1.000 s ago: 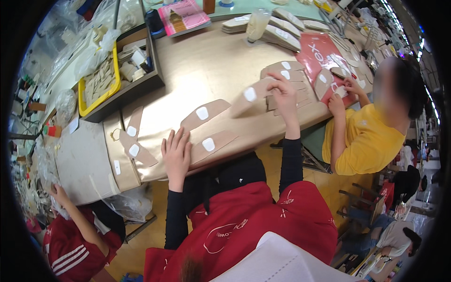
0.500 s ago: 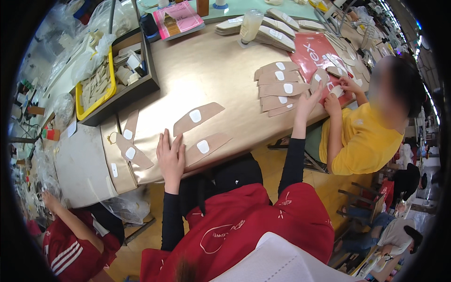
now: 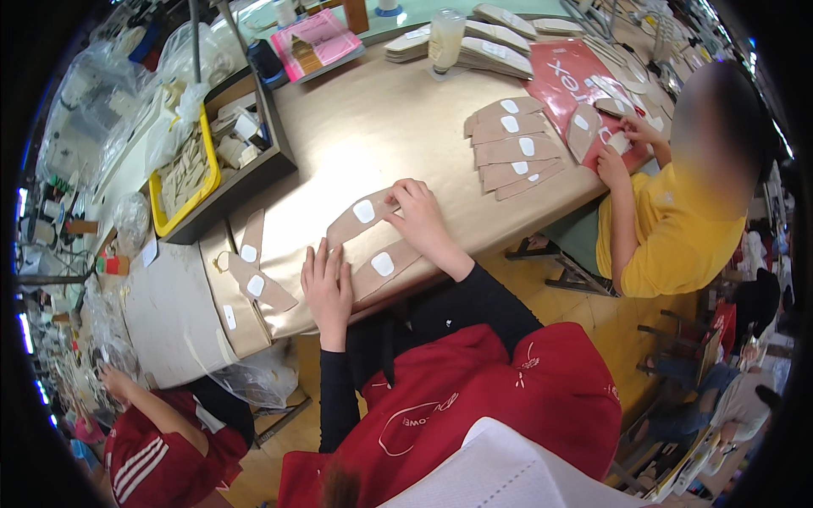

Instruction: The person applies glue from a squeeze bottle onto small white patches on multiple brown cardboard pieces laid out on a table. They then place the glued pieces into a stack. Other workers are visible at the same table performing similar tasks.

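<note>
On the brown-covered table, my left hand [image 3: 327, 288] lies with its fingers stretched out, its tips by the lower left end of a tan cut-out piece [image 3: 347, 225] with a white patch. My right hand [image 3: 423, 224] has thumb and fingertips at that piece's right end, which they cover. A second tan piece [image 3: 398, 262] with a white patch lies nearer me, between my hands. Two more patched pieces overlap to the left, the lower one [image 3: 269, 289] crossing the upper [image 3: 252, 233]. A fanned row of such pieces [image 3: 517, 151] rests further right.
At the left stands a dark box [image 3: 275, 161] with a yellow tray [image 3: 161, 222] of small pieces. A bottle [image 3: 446, 42] and stacked pieces [image 3: 495, 57] are at the back. A co-worker in a yellow shirt [image 3: 677, 224] handles pieces over a red sheet [image 3: 563, 80]; another sits left.
My right hand has come left from the fanned row to the end of the upper middle piece. My left hand stays by the middle pieces. The whole view has shifted slightly.
</note>
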A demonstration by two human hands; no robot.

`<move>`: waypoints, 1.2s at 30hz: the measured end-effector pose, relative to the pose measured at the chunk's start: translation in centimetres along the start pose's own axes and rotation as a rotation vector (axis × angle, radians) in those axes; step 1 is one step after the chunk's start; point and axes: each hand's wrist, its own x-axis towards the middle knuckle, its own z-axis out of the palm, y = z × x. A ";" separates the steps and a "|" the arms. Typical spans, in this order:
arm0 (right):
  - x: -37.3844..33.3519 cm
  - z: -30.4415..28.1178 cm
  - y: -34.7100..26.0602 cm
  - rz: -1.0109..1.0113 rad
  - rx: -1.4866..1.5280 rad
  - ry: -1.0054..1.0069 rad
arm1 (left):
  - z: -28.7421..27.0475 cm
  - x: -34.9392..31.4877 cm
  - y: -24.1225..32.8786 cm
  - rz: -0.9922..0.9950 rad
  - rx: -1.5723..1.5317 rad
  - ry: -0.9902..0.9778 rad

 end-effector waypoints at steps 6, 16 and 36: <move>0.7 -1.1 -0.4 0.105 0.024 0.121 | 0.3 -0.1 -0.3 0.011 -0.029 0.041; 4.1 -8.9 5.9 0.260 0.358 0.280 | -0.1 -0.3 -0.2 0.015 -0.053 0.053; 6.4 -0.5 -2.6 -0.517 -0.021 -0.395 | 0.1 -0.4 -0.7 -0.016 -0.058 0.123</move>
